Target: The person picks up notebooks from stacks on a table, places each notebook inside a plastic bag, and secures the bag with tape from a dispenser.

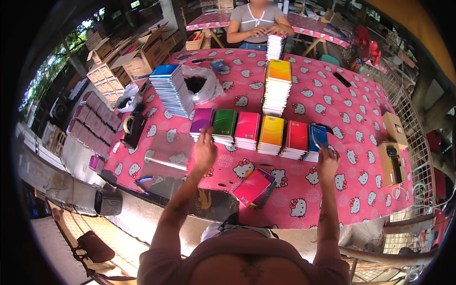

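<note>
Several short stacks of spiral notebooks stand in a row before me: purple, green, pink, yellow, red and blue. At the row's left end, my left hand reaches to the front edge of the purple stack, fingers stretched out and nothing seen in them. My right hand pinches the near corner of the top blue notebook, which looks slightly tilted on its stack. Nearer me lies a small fanned pile with a pink notebook on top and darker covers beneath.
Tall stacks of blue and yellow-topped notebooks rise behind the row. A plastic bag, tape dispenser, pens, phone and open carton lie around the pink tablecloth. Across sits another person, hands on a white stack.
</note>
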Demonstrator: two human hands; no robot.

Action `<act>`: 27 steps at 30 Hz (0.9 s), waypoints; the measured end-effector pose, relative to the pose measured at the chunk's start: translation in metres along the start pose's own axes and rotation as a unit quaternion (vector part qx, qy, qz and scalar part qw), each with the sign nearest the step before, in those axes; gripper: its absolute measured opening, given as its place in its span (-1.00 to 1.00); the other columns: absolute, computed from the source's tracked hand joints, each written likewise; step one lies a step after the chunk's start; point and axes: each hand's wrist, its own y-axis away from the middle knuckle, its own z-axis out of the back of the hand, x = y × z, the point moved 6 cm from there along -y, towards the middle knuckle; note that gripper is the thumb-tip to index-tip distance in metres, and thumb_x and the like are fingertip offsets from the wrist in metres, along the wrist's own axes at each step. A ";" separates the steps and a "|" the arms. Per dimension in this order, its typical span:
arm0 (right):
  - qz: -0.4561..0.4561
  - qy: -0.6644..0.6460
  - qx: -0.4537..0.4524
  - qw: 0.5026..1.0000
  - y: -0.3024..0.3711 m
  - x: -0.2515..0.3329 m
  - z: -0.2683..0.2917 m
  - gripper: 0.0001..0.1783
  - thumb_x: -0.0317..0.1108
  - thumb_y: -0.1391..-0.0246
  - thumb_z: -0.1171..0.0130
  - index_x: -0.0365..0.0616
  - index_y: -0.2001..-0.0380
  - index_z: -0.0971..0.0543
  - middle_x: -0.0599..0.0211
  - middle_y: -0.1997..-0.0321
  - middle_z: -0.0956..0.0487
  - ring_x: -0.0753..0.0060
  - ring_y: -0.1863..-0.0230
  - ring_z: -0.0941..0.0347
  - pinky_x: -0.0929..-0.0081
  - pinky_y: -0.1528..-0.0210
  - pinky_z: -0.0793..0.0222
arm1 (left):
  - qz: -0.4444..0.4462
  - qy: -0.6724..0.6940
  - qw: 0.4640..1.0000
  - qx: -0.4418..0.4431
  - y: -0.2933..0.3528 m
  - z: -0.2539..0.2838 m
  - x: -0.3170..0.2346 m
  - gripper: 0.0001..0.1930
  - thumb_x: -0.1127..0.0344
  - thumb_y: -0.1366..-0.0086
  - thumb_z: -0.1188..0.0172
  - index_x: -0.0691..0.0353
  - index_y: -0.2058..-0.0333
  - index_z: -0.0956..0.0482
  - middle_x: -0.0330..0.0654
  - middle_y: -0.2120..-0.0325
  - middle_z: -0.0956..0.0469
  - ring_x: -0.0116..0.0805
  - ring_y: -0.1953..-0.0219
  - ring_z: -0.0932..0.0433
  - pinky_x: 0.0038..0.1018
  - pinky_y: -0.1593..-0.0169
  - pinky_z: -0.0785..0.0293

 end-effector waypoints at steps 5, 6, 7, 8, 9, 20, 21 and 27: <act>0.152 -0.179 0.059 0.970 0.088 0.182 0.053 -0.67 -0.32 -0.02 -0.26 0.06 0.08 -0.62 0.27 0.13 -0.56 0.17 0.14 -0.52 0.16 0.19 -0.43 | -0.079 -0.169 0.973 0.137 -0.016 0.015 0.098 -0.55 0.24 -0.31 -0.20 0.14 -0.17 -0.50 -0.08 -0.16 -0.50 -0.03 -0.24 -0.42 0.04 -0.29 -0.30; 0.160 -0.189 0.170 0.954 0.118 0.205 0.036 -0.64 -0.25 -0.04 -0.28 0.08 0.04 -0.62 0.27 0.10 -0.54 0.13 0.07 -0.49 0.13 0.11 -0.43 | -0.081 -0.131 0.982 0.110 -0.018 0.018 0.082 -0.57 0.27 -0.30 -0.20 0.14 -0.14 -0.52 -0.08 -0.13 -0.52 -0.03 -0.22 -0.44 0.02 -0.26 -0.33; 0.143 -0.185 0.156 0.960 0.144 0.214 0.018 -0.63 -0.22 -0.07 -0.27 0.08 0.02 -0.62 0.28 0.11 -0.53 0.14 0.04 -0.48 0.14 0.08 -0.42 | -0.087 -0.094 0.988 0.083 -0.019 0.028 0.061 -0.59 0.31 -0.29 -0.20 0.15 -0.12 -0.54 -0.09 -0.10 -0.54 -0.03 -0.21 -0.46 -0.01 -0.24 -0.37; 0.132 -0.186 0.143 0.963 0.160 0.217 0.002 -0.62 -0.18 -0.10 -0.27 0.09 0.00 -0.61 0.28 0.13 -0.53 0.14 0.01 -0.46 0.15 0.06 -0.41 | -0.086 -0.061 0.993 0.055 -0.015 0.045 0.044 -0.60 0.34 -0.28 -0.21 0.15 -0.10 -0.56 -0.09 -0.08 -0.56 -0.03 -0.19 -0.48 -0.04 -0.22 -0.41; 0.095 -0.230 0.138 0.959 0.158 0.208 0.000 -0.59 -0.16 -0.11 -0.26 0.07 -0.04 -0.59 0.29 0.11 -0.52 0.15 -0.01 -0.45 0.16 0.05 -0.39 | -0.042 -0.042 0.996 0.067 -0.005 0.048 0.027 -0.59 0.39 -0.24 -0.22 0.17 -0.09 -0.56 -0.07 -0.07 -0.56 -0.03 -0.18 -0.49 -0.08 -0.19 -0.44; -0.474 -0.620 0.209 0.590 0.163 0.152 -0.040 -0.56 -0.15 -0.15 -0.35 -0.21 0.03 -0.55 0.43 0.23 -0.56 0.57 0.25 -0.43 0.47 0.13 -0.38 | 0.088 0.216 0.966 0.110 0.107 0.006 -0.094 -0.52 0.28 -0.25 -0.25 0.32 -0.12 -0.50 0.08 0.01 -0.56 0.03 -0.03 -0.57 -0.18 -0.08 -0.50; -0.475 -0.594 0.232 0.606 0.160 0.160 -0.044 -0.55 -0.15 -0.13 -0.37 -0.20 0.03 -0.55 0.42 0.24 -0.57 0.56 0.26 -0.45 0.47 0.16 -0.40 | 0.214 0.364 0.869 0.259 0.113 -0.032 -0.078 -0.51 0.20 -0.30 -0.23 0.33 -0.13 -0.49 -0.01 0.06 -0.59 -0.11 0.07 -0.60 -0.28 0.00 -0.51; -0.417 -0.662 0.234 0.577 0.140 0.198 -0.077 -0.43 -0.28 0.03 -0.45 -0.16 -0.05 -0.48 0.27 0.14 -0.62 0.37 0.21 -0.62 0.31 0.16 -0.64 | 0.430 0.537 0.613 0.389 0.150 -0.082 -0.055 -0.56 0.17 -0.39 -0.11 0.21 -0.17 -0.45 -0.23 0.17 -0.63 -0.46 0.19 -0.59 -0.38 0.08 -0.51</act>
